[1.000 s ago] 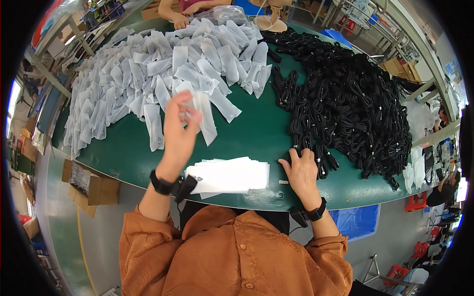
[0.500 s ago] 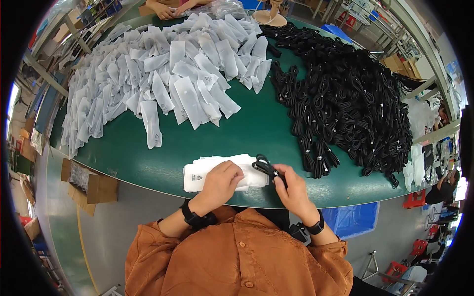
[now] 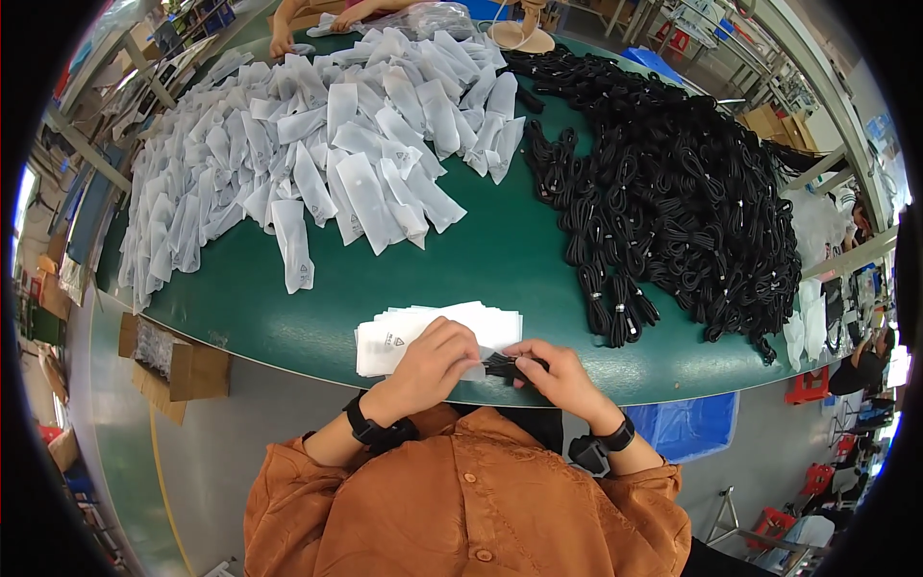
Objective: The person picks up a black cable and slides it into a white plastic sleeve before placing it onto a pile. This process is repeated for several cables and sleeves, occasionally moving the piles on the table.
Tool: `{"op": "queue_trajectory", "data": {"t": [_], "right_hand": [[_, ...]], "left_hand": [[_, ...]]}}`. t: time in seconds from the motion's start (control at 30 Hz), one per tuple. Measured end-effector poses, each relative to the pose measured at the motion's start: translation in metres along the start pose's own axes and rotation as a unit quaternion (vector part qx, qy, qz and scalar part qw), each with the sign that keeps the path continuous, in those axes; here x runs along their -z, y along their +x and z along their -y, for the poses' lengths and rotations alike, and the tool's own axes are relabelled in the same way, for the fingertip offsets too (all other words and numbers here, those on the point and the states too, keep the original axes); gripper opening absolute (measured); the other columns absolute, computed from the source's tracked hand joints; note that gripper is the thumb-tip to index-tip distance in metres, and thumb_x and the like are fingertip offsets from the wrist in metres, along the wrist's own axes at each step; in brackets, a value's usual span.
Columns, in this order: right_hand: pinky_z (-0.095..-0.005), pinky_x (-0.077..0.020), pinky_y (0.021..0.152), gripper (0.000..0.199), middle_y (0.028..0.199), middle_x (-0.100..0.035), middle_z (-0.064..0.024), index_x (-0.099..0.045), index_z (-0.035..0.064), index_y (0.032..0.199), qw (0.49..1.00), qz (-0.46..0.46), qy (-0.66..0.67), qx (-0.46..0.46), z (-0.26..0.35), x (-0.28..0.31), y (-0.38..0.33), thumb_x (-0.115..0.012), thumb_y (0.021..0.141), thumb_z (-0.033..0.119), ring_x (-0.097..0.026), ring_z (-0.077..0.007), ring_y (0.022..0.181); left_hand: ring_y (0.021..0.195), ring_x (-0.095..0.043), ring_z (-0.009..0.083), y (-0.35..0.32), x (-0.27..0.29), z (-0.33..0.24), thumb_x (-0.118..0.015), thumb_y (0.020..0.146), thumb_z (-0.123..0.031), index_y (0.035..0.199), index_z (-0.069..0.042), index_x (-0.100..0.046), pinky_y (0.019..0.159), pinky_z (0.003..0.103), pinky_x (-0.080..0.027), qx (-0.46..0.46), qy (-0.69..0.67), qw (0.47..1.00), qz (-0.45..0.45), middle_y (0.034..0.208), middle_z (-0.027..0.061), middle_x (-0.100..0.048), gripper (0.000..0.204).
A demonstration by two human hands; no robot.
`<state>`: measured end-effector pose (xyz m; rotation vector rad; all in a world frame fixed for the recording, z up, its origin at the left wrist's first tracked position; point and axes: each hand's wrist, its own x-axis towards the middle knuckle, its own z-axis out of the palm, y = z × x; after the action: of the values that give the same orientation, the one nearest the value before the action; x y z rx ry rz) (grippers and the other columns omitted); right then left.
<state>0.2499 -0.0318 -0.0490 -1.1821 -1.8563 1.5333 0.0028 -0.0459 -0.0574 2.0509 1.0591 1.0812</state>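
At the near edge of the green table (image 3: 500,260), right over the person's orange shirt (image 3: 461,500), both hands are working close together, almost touching. The right hand (image 3: 562,375) is pinched on a small black cable bundle (image 3: 508,365), and the left hand (image 3: 431,363) grips the open end of a thin white bag (image 3: 473,369), so each hand is closed on its own thing, and the bundle's tip sits right at the bag's mouth. Looks to me like the bagging step, with the cable only just starting to go in; can't tell how far in it is because the fingers cover it. I'd say the next move needs the bag mouth kept spread while the bundle slides in straight, otherwise those loops will probably snag on the film. Just past the hands lies a flat stack of empty bags (image 3: 437,332), touching the left hand's knuckles. Further out on the right there's a big heap of black cables (image 3: 673,202) spilling down to the table edge. Across on the left is a wide pile of filled bags (image 3: 317,144). At the far end, another person's hands (image 3: 284,38) rest on the table. Below the left table edge sits a cardboard box (image 3: 173,365).
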Motion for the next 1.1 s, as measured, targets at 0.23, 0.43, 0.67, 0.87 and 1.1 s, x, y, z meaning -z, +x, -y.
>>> {"op": "queue_trajectory", "data": {"t": [0.23,0.43,0.67,0.87,1.1], "right_hand": [[-0.0289,-0.0486,0.068,0.029,0.088,-0.057,-0.007,-0.07,0.0063,0.115,0.988,-0.104,-0.063,0.094,0.006,-0.011,0.008,-0.069,0.087,0.001,-0.057,-0.0206,0.078],[-0.0305,-0.049,0.074,0.035,0.096,-0.058,-0.0093,-0.073,0.0078,0.113,0.938,-0.131,-0.173,0.269,0.02,-0.015,0.013,-0.074,0.08,-0.005,-0.057,-0.0236,0.088],[-0.0309,-0.0506,0.074,0.036,0.098,-0.06,-0.0083,-0.071,0.0061,0.114,0.9,-0.081,-0.175,0.391,0.035,0.0,0.029,-0.074,0.08,-0.006,-0.06,-0.0212,0.09],[-0.0284,-0.0519,0.073,0.032,0.102,-0.062,-0.0105,-0.066,0.0025,0.114,0.968,-0.202,-0.058,0.134,0.029,-0.023,0.031,-0.072,0.084,-0.006,-0.064,-0.0182,0.092],[-0.0294,-0.0528,0.07,0.025,0.106,-0.061,-0.013,-0.063,0.0001,0.111,0.941,-0.169,-0.035,0.291,0.048,-0.023,0.037,-0.067,0.087,-0.007,-0.065,-0.0183,0.085]], "left_hand": [[0.094,-0.056,0.0276,0.006,0.005,-0.005,-0.071,0.082,0.0,0.088,-0.005,-0.058,0.082,0.035,-0.047,0.005,0.046,0.999,-0.019,0.101,0.0077,-0.061,0.015],[0.096,-0.056,0.0247,0.013,0.014,-0.009,-0.071,0.084,-0.002,0.088,-0.006,-0.059,0.082,0.033,-0.045,0.061,-0.015,0.997,-0.045,0.103,0.0065,-0.061,0.013],[0.101,-0.056,0.0261,0.022,0.035,-0.019,-0.07,0.083,-0.001,0.088,-0.005,-0.058,0.085,0.034,-0.046,0.105,-0.046,0.992,-0.043,0.105,0.0071,-0.061,0.013],[0.098,-0.055,0.0182,0.026,0.029,-0.021,-0.069,0.086,-0.006,0.088,-0.007,-0.06,0.079,0.029,-0.042,0.07,-0.05,0.995,-0.04,0.109,0.0055,-0.061,0.009],[0.099,-0.056,0.0165,0.034,0.045,-0.013,-0.066,0.09,-0.005,0.094,-0.005,-0.06,0.083,0.029,-0.046,0.116,-0.174,0.977,-0.043,0.11,0.0044,-0.06,0.006]]}}
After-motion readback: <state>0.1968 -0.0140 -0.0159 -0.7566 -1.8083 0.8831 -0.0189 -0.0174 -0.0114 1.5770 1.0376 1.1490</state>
